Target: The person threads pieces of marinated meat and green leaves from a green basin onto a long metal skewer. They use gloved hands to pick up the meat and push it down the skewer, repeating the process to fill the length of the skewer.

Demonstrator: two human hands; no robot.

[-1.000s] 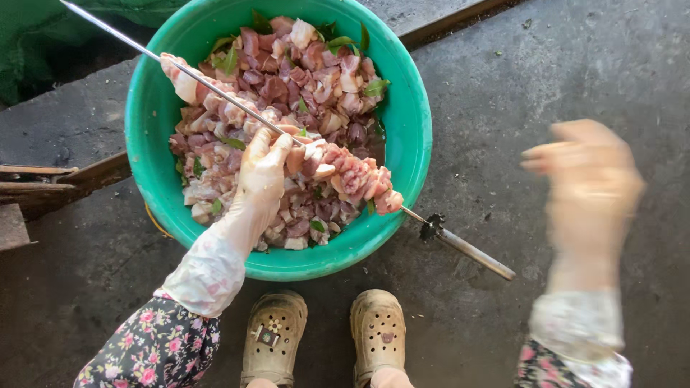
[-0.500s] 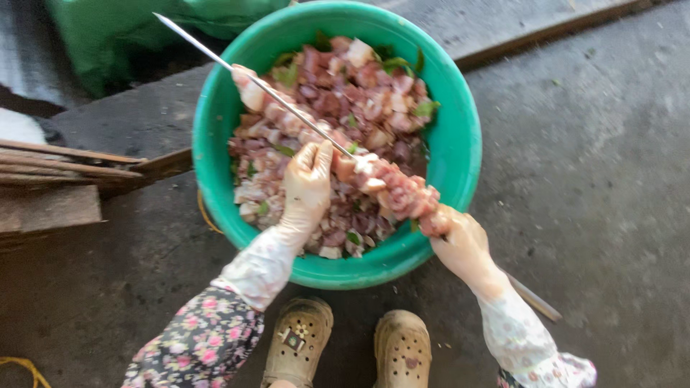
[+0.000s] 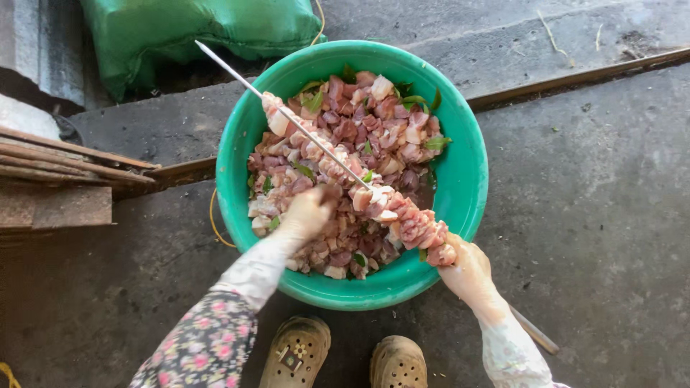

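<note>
**Skewer loaded over basin of cut meat**

Seen from above: a round green plastic basin [image 3: 467, 179] on a grey concrete floor [image 3: 596, 215], filled nearly to the rim with raw cubes of pink and pale meat [image 3: 359, 136] mixed with scraps of green leaf. Laid across it on a slant, a long metal skewer [image 3: 237, 75], bare tip toward the upper left, lower half packed with threaded pieces [image 3: 410, 223].

Left hand [image 3: 309, 212] down on the meat inside the basin, fingers curled round a piece just beside the skewer. Right hand [image 3: 467, 273] at the basin's near rim, closed round the skewer just below the last threaded cube, handle end poking out past the wrist. Both in thin pale gloves, floral sleeves behind.

Against the view a second ago: right hand no longer lifted and blurred out to the side but clamped on the skewer; left hand moved off the rod and into the heap; basin now nearer the centre of view.

Around: a green sack [image 3: 201, 32] behind the basin, stacked wooden boards [image 3: 65, 165] at left, a metal rail [image 3: 575, 75] running across the floor, and a pair of tan perforated clogs [image 3: 345, 356] at the bottom edge, just short of the basin.
</note>
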